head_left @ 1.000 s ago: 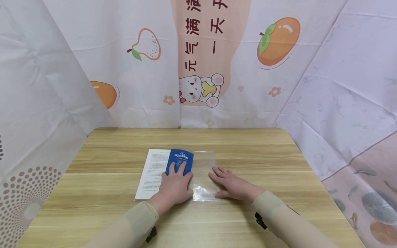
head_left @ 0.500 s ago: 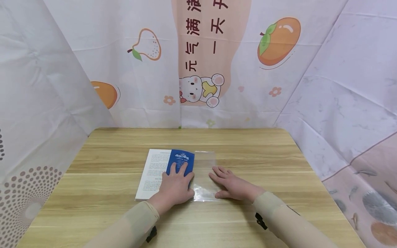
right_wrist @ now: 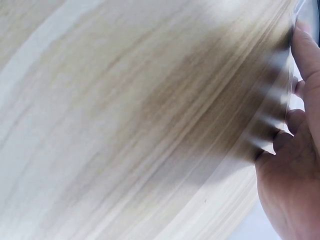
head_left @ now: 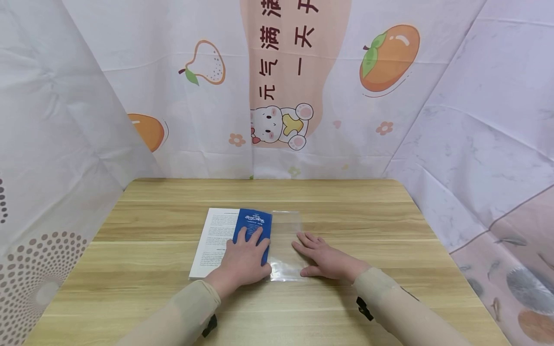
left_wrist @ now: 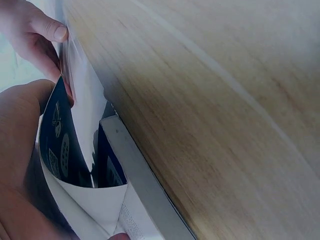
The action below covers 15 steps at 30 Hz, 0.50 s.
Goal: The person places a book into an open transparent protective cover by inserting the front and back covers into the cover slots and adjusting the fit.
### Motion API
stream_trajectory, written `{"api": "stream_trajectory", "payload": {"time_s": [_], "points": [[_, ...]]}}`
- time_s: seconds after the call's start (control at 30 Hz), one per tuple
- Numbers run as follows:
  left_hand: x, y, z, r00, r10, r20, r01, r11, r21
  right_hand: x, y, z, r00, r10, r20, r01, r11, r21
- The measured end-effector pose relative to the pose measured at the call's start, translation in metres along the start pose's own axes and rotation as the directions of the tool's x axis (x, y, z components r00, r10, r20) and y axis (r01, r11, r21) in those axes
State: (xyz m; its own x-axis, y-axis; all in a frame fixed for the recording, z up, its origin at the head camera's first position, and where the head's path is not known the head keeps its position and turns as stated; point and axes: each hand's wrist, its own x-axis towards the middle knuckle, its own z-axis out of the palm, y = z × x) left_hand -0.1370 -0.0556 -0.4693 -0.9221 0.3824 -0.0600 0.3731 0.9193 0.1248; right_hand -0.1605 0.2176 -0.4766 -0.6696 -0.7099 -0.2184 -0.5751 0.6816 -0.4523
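Observation:
A book with white printed pages [head_left: 210, 240] lies on the table in the head view. Its blue cover flap [head_left: 255, 220] bows up from the page block, as the left wrist view shows. My left hand [head_left: 243, 262] rests on this blue flap [left_wrist: 57, 132] with fingers spread across it. To the right of the book lies a clear plastic book cover [head_left: 283, 235], flat and shiny. Fingers spread, my right hand [head_left: 327, 258] rests at its right edge. In the right wrist view the right hand [right_wrist: 295, 165] touches the plastic at the frame's side.
The wood-grain table [head_left: 346, 206] extends around the book on all sides. Behind it hangs a white printed curtain [head_left: 207, 115], with more cloth [head_left: 480, 125] along the sides.
The blue flap has shifted slightly to the right under my left hand, which barely moved. The right hand and the plastic cover stay in place.

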Motion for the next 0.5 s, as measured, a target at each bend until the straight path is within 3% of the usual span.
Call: {"api": "stream_trajectory", "payload": {"time_s": [0.5], "points": [[0.0002, 0.0004, 0.0037, 0.999, 0.033, 0.007, -0.033, 0.997, 0.071, -0.0012, 0.0006, -0.0010, 1.000, -0.011, -0.011, 0.011, 1.000, 0.004]]}}
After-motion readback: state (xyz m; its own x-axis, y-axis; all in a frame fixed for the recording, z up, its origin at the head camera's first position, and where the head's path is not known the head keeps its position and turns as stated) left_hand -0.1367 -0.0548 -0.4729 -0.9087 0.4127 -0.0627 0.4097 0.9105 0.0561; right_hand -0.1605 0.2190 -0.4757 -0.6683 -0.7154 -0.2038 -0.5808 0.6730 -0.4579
